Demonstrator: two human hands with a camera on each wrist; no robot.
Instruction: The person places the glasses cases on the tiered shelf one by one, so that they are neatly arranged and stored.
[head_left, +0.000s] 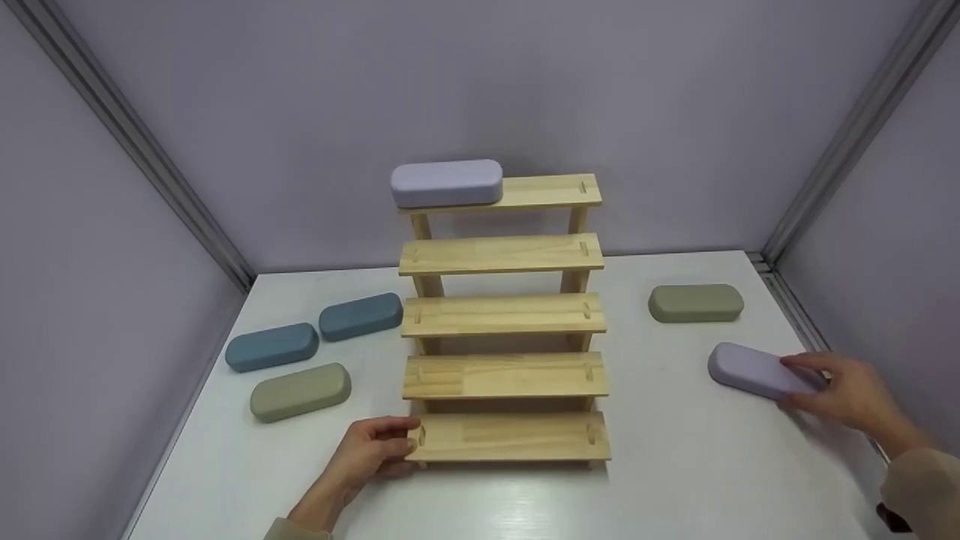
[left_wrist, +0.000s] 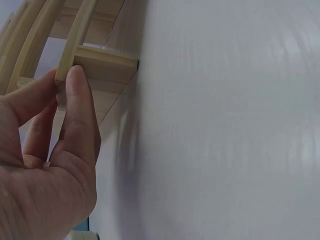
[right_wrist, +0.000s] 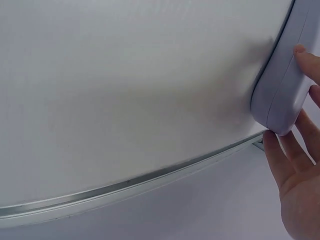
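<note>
A wooden rack of several stepped shelves (head_left: pixel 517 437) stands mid-table. My left hand (head_left: pixel 367 454) pinches the left end of its lowest shelf; the left wrist view shows the thumb and fingers of that hand (left_wrist: pixel 55 150) on the shelf's end (left_wrist: pixel 72 50). At the right, my right hand (head_left: pixel 851 394) grips the near end of a lilac case (head_left: pixel 757 369), which lies slanted on the table. In the right wrist view the fingers of the hand (right_wrist: pixel 305 175) are around the case's rounded end (right_wrist: pixel 285 95). Another lilac case (head_left: pixel 448 185) sits on the top shelf, at its left.
Two blue cases (head_left: pixel 272 347) (head_left: pixel 361 316) and a green case (head_left: pixel 301 392) lie left of the rack. Another green case (head_left: pixel 696 304) lies at the right, behind the gripped one. Walls with metal profiles (head_left: pixel 855 127) enclose the white table (head_left: pixel 660 465) at the back and sides.
</note>
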